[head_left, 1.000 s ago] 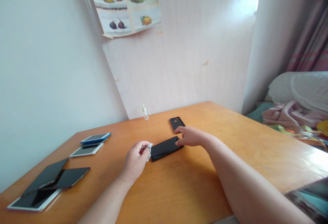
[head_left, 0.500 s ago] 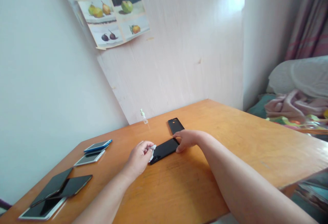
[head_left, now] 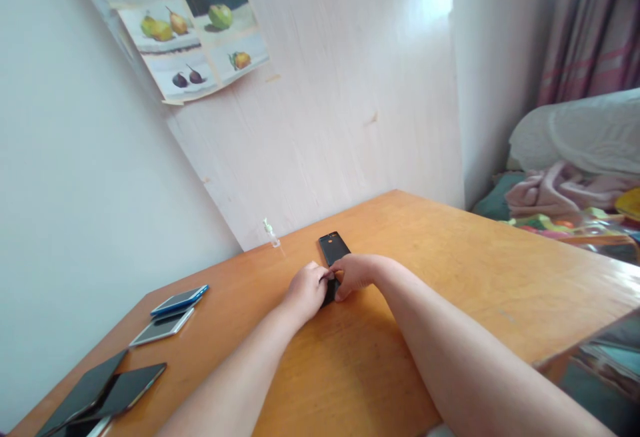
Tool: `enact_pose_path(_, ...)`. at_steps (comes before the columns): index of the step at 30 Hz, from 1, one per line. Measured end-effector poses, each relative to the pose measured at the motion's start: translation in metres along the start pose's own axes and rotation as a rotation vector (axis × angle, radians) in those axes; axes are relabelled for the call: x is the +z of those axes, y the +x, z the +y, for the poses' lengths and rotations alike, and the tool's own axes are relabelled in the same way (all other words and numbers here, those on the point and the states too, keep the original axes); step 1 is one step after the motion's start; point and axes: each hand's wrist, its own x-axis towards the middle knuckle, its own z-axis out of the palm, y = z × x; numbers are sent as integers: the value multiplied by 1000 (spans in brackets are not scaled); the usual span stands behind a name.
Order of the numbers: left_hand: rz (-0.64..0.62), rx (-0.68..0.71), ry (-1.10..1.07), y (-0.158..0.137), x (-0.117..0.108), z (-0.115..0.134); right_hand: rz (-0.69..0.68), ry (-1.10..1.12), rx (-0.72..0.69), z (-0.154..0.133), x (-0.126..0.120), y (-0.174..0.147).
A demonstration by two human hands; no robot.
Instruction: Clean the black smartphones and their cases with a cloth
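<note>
A black phone (head_left: 330, 291) lies on the wooden table, mostly covered by both hands. My right hand (head_left: 353, 273) grips its right end between thumb and fingers. My left hand (head_left: 309, 289) is closed and bent over the phone's screen, close against the right fingers. The white tissue seen in it a moment earlier is hidden beneath the hand now. Just behind the hands lies a black phone case (head_left: 334, 247) with a camera cutout.
At the left edge of the table (head_left: 390, 357) lie a blue phone (head_left: 179, 300), a white phone (head_left: 163, 327) and dark phones (head_left: 131, 387) overlapping one another. A small clear pump bottle (head_left: 271, 233) stands at the back by the wall. Blankets (head_left: 543, 190) lie beyond the right side.
My left hand has slid right along the phone, from its left end to beside my right hand. The right hand keeps its grip. The view has shifted slightly to the right.
</note>
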Motion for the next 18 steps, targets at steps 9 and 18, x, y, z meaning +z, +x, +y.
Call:
enact_pose_path(9,-67,195,39,-29,-8,8,-1,-18,37,-4,0,2)
enact_pose_path(18,-46,108,114,-40,-22,-14,-10,-15,64,-3,3,4)
